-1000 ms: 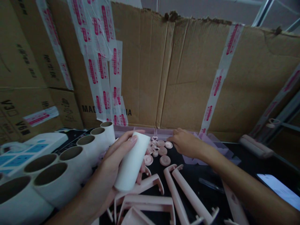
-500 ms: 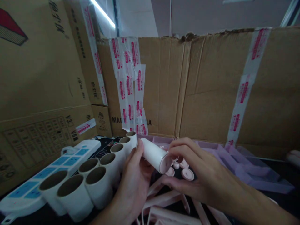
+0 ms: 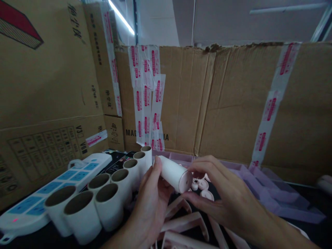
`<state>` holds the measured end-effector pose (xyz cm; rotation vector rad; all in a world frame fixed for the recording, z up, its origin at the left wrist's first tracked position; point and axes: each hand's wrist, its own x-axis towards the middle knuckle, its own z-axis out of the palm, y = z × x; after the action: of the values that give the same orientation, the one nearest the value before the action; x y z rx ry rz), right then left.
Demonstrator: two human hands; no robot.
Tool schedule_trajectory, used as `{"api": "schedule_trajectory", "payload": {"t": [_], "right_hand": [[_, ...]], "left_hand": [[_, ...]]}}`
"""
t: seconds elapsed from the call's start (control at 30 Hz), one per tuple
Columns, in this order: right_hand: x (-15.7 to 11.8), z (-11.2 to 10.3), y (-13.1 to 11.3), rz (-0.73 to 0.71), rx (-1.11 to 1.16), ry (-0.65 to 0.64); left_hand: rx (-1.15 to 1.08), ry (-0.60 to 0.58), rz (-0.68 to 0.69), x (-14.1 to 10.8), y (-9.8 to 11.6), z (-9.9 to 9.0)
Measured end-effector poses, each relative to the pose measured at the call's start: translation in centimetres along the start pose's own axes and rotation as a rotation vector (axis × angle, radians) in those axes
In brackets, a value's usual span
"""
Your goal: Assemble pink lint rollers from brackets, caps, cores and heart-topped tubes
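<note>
Two hands share one white roll [image 3: 172,173] — left hand [image 3: 151,197] wraps its body, right hand [image 3: 220,193] pinches the pink end cap [image 3: 185,181]; likely light, crushable — best held mid-body.

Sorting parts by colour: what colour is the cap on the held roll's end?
Pale pink cap, on a white roll; head view.

desk [image 3: 319,231]: dark top, crowded | left: white power strip [image 3: 52,183], red light on | beside it: white paper rolls [image 3: 103,193] standing in a tight row | centre: pink plastic handles [image 3: 186,224], pink round caps [image 3: 204,188] | right: clear lilac trays [image 3: 272,193] | rear: cardboard boxes [image 3: 220,103]
</note>
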<state>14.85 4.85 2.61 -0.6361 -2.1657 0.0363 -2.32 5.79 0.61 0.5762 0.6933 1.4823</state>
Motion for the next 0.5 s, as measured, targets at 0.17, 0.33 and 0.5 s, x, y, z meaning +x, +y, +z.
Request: {"api": "schedule_trajectory", "payload": {"t": [0.17, 0.33, 0.5], "right_hand": [[-0.16, 0.25, 0.04, -0.019, -0.007, 0.026], [-0.16, 0.13, 0.13, -0.005, 0.015, 0.033], [0.02, 0.04, 0.12, 0.09, 0.051, -0.013]], "left_hand": [[-0.011, 0.026, -0.004, -0.25, 0.48, 0.55], [-0.009, 0.03, 0.011, -0.01, 0.0, 0.26], [0.002, -0.006, 0.016, 0.24, -0.47, -0.15]]}}
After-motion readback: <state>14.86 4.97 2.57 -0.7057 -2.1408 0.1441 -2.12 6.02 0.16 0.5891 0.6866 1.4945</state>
